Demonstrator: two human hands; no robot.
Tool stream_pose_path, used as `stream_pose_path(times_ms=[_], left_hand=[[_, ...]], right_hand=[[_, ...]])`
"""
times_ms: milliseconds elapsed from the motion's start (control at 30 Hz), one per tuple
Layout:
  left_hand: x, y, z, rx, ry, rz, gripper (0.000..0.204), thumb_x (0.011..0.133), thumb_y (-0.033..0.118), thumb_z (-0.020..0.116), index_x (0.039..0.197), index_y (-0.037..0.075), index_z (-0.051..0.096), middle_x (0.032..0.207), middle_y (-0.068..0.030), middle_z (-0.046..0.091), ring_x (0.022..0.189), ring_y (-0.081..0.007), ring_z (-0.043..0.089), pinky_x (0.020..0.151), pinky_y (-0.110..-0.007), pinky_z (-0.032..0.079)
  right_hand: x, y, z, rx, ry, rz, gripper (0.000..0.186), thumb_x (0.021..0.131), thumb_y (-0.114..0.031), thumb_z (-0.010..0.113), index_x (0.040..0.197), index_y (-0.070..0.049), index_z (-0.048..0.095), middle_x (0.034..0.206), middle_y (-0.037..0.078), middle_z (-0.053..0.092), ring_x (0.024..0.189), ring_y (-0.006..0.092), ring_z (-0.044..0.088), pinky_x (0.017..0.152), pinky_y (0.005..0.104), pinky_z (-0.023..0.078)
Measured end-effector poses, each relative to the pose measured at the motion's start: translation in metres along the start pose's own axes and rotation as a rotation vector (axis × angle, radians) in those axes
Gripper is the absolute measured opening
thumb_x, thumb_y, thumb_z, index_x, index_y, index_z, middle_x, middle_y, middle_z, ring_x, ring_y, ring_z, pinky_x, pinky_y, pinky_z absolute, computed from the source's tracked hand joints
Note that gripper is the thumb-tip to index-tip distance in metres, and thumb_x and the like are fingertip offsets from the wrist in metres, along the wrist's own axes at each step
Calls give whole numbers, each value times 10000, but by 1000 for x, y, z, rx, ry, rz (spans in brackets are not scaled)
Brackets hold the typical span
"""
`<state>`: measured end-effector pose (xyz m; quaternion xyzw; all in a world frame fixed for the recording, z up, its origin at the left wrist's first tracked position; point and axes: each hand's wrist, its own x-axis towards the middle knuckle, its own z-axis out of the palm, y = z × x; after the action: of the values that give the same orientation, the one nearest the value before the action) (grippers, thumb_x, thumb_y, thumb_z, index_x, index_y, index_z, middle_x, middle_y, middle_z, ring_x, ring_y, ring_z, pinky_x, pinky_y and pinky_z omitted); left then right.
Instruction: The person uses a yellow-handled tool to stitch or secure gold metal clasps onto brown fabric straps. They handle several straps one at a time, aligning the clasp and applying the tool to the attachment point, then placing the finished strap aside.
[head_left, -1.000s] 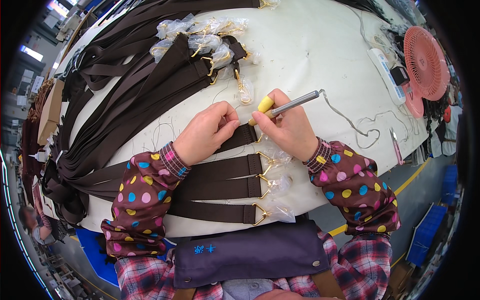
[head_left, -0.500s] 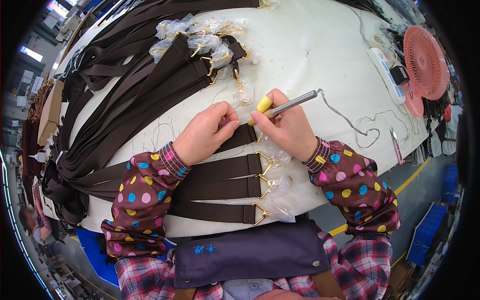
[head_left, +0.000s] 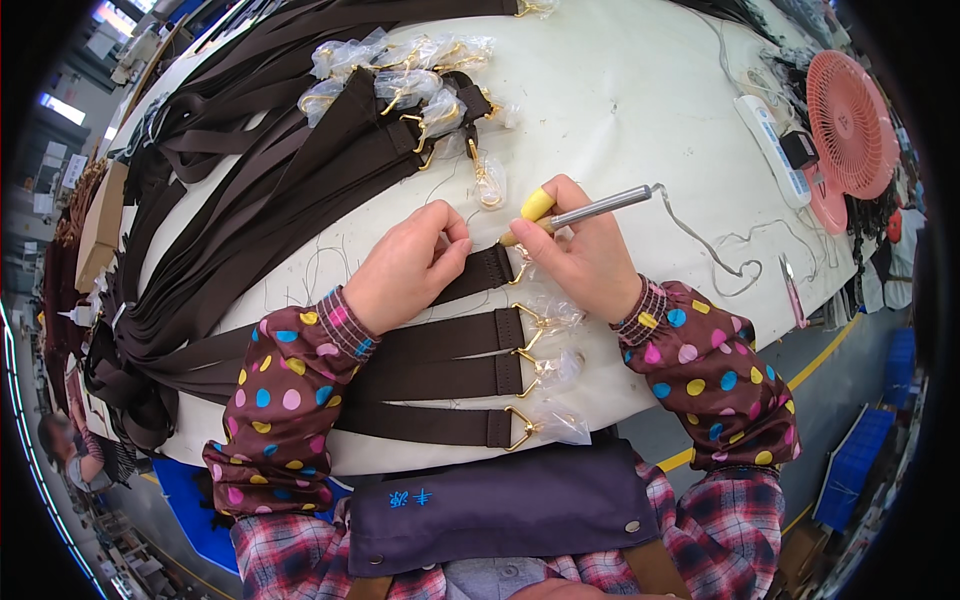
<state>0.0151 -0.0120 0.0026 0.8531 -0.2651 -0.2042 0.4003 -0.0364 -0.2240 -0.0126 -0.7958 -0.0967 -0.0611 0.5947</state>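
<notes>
My left hand (head_left: 405, 265) rests over a dark brown strap (head_left: 485, 268), fingers curled and pinched near its end; whatever is between them is hidden. My right hand (head_left: 585, 260), a yellow sleeve on one finger, grips a pen-like tool (head_left: 610, 200) with a metal barrel, tan lower part and grey cord. Its tip is at the strap's stitched end. Below lie several straps (head_left: 440, 365) with gold clips (head_left: 522, 428) in clear wrapping. Above my hands is a pile of straps (head_left: 270, 190) with wrapped gold hardware (head_left: 420, 100).
The pale table (head_left: 640, 120) holds a pink fan (head_left: 848, 125), a white power strip (head_left: 775, 155), pink-handled snips (head_left: 792, 290) and loose threads. A cardboard box (head_left: 100, 220) stands left. A co-worker (head_left: 65, 450) is at lower left. Blue bins (head_left: 850, 465) are on the floor at right.
My right hand and the tool have shifted slightly rightward, the tool's angle a little flatter. My left hand has moved very slightly up and left. The straps lie almost unchanged.
</notes>
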Motion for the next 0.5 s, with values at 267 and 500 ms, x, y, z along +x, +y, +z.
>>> stream_pose_path(times_ms=[267, 500], left_hand=[[0, 1, 16, 350, 140, 258, 448, 755, 405, 798, 961, 90, 556, 872, -66, 615, 731, -239, 630, 637, -357, 491], [11, -4, 6, 147, 135, 22, 153, 875, 154, 692, 878, 33, 600, 709, -40, 557, 628, -179, 531, 591, -319, 453]], right_hand=[[-8, 12, -24, -395, -68, -365, 284, 803, -81, 744, 1043, -22, 604, 905, 101, 617, 898, 290, 583, 821, 355, 472], [-4, 14, -23, -461, -179, -349, 322, 769, -92, 743, 1048, -57, 585, 933, 99, 621, 937, 299, 577, 814, 375, 482]])
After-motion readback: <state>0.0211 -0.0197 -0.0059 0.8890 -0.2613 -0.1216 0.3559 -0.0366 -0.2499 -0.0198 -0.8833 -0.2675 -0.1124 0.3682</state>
